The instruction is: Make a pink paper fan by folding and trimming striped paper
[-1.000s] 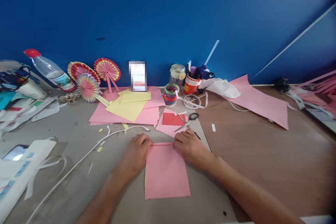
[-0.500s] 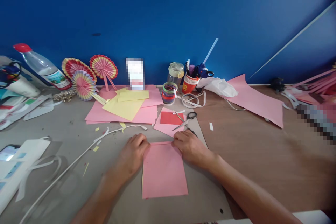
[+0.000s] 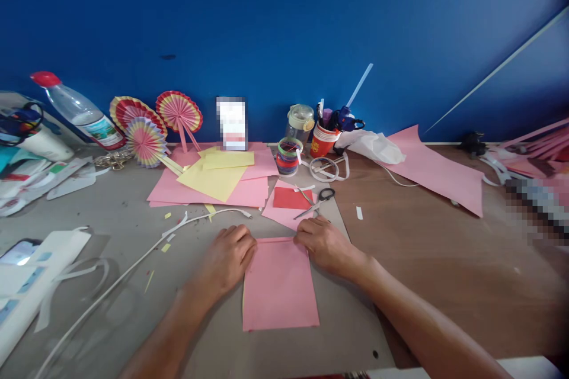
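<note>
A pink paper sheet (image 3: 279, 287) lies flat on the grey mat in front of me, with a narrow fold along its far edge. My left hand (image 3: 227, 257) pinches the far left corner of that fold, fingers curled. My right hand (image 3: 326, 243) presses and pinches the far right corner, fingers bent down on the paper. Just beyond my right hand lie scissors (image 3: 316, 201) on a pink sheet with a red piece (image 3: 291, 198).
Yellow sheets (image 3: 217, 176) on pink paper, pleated paper fans (image 3: 153, 124), a water bottle (image 3: 77, 109), tape rolls (image 3: 288, 157) and an orange pen cup (image 3: 325, 137) line the blue wall. A white cable (image 3: 133, 260) runs at left. A large pink sheet (image 3: 438, 169) lies at right.
Both hands stay on the far corners of the pink sheet; the view shifted slightly and the fold looks pressed a bit flatter.
</note>
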Tool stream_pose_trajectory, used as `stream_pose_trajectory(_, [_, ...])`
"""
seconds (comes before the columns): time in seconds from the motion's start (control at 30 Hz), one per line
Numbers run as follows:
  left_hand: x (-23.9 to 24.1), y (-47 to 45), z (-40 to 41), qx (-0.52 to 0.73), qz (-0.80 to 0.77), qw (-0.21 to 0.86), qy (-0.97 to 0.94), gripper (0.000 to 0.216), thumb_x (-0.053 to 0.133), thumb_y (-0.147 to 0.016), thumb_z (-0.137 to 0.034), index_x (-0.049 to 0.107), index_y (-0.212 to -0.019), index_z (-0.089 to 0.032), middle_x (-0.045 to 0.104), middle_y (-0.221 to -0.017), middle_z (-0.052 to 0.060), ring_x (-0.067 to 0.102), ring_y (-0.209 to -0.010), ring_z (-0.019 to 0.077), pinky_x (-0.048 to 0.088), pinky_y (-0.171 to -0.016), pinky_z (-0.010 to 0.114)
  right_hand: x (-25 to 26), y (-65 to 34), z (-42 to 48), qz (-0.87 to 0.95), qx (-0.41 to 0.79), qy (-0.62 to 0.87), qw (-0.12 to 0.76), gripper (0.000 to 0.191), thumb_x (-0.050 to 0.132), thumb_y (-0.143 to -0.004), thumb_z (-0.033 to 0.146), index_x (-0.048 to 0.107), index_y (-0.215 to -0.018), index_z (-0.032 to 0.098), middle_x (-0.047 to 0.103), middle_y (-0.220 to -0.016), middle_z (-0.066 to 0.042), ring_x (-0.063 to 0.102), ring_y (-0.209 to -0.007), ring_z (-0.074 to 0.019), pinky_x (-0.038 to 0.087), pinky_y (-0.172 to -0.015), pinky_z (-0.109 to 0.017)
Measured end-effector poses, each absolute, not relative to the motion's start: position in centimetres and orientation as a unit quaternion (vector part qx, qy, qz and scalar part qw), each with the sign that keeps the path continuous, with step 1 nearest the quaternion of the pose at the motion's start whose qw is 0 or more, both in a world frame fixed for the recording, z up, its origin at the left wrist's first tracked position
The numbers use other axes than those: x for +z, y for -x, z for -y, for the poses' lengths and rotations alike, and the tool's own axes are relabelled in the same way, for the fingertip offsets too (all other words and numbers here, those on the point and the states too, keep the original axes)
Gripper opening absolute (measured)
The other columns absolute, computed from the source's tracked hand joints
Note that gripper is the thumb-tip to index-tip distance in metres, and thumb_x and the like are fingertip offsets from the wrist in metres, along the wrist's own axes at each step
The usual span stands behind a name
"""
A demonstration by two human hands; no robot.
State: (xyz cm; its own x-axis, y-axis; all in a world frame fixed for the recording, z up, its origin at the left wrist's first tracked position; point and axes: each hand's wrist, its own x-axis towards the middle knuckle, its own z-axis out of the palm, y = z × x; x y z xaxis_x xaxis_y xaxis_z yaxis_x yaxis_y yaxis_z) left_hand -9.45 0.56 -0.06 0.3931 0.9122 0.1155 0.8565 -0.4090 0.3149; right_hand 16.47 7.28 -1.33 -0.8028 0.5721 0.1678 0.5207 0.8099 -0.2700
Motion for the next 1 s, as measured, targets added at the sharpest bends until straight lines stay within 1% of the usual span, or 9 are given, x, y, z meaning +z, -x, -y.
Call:
stream_pose_trajectory(0.07, [-0.4,9.5,-0.7,0.142,-0.538,0.107,-0.824,0.029,0.038,-0.096,-0.022,0.061,-0.079,-0.019,0.055,-0.081,0.002,0.053,-0.077,0.0155,0.041,-0.073,0.030,-1.2,-16.4,-7.3,0.944,0.107,0.290,0.113,0.028,0.046,-0.069,-0.004,0.064,-0.074,0.016,0.056,-0.080,-0.004,0.044,-0.071,-0.0134,0.030,-0.071,-0.028])
stream_pose_trajectory(0.3, [-0.5,9.4,-1.4,0.150,-0.576,0.151,-0.789,0.023,0.044,-0.093,-0.023,0.057,-0.075,-0.020,0.058,-0.079,0.001,0.055,-0.075,0.0163,0.040,-0.072,0.030,0.3,-16.0,-6.8,0.940,0.112,0.318,0.049,0.028,0.043,-0.076,-0.003,0.065,-0.075,0.015,0.056,-0.083,-0.005,0.045,-0.074,-0.0143,0.034,-0.074,-0.027])
stream_pose_trajectory(0.43, [-0.5,9.3,-1.6,0.132,-0.586,0.159,-0.784,0.022,0.043,-0.094,-0.022,0.056,-0.077,-0.020,0.059,-0.080,0.001,0.055,-0.076,0.0172,0.040,-0.072,0.031,0.6,-15.9,-6.8,0.938,0.116,0.325,0.023,0.029,0.044,-0.074,-0.005,0.065,-0.078,0.015,0.057,-0.084,-0.005,0.047,-0.075,-0.0149,0.035,-0.073,-0.027])
stream_pose_trajectory(0.6, [-0.7,9.0,-1.6,0.129,-0.598,0.150,-0.777,0.012,0.045,-0.092,-0.019,0.056,-0.091,-0.020,0.062,-0.089,0.003,0.057,-0.083,0.0193,0.041,-0.076,0.033,0.5,-15.8,-6.9,0.935,0.119,0.334,0.021,0.025,0.045,-0.078,-0.003,0.062,-0.078,0.016,0.056,-0.086,-0.005,0.049,-0.075,-0.0151,0.036,-0.073,-0.027])
stream_pose_trajectory(0.7, [-0.3,8.9,-1.5,0.126,-0.598,0.153,-0.777,0.012,0.045,-0.092,-0.019,0.057,-0.093,-0.021,0.061,-0.090,0.003,0.057,-0.084,0.0188,0.042,-0.076,0.032,0.8,-15.6,-6.8,0.922,0.129,0.364,0.020,0.021,0.046,-0.081,0.001,0.060,-0.087,0.015,0.058,-0.090,-0.006,0.052,-0.079,-0.0159,0.037,-0.074,-0.027])
stream_pose_trajectory(0.8, [0.4,8.7,-1.4,0.117,-0.597,0.161,-0.777,0.014,0.044,-0.092,-0.018,0.058,-0.089,-0.020,0.059,-0.089,0.003,0.057,-0.082,0.0178,0.043,-0.075,0.031,1.2,-15.4,-6.7,0.909,0.121,0.398,-0.005,0.019,0.047,-0.083,0.005,0.059,-0.095,0.014,0.060,-0.094,-0.007,0.056,-0.079,-0.0170,0.037,-0.069,-0.028])
stream_pose_trajectory(0.9, [1.0,8.5,-1.3,0.097,-0.605,0.157,-0.774,0.017,0.042,-0.093,-0.017,0.057,-0.086,-0.020,0.057,-0.092,0.003,0.057,-0.080,0.0172,0.043,-0.074,0.030,1.7,-15.1,-6.6,0.901,0.096,0.421,-0.044,0.016,0.047,-0.086,0.009,0.060,-0.094,0.015,0.062,-0.097,-0.008,0.057,-0.072,-0.0171,0.034,-0.062,-0.029])
stream_pose_trajectory(1.0, [1.5,8.1,-1.2,0.069,-0.625,0.145,-0.764,0.016,0.043,-0.092,-0.017,0.057,-0.084,-0.020,0.057,-0.090,0.004,0.057,-0.079,0.0180,0.042,-0.072,0.030,2.2,-14.8,-6.4,0.898,0.087,0.426,-0.070,0.016,0.048,-0.087,0.010,0.061,-0.094,0.015,0.063,-0.097,-0.010,0.058,-0.071,-0.0173,0.033,-0.059,-0.029])
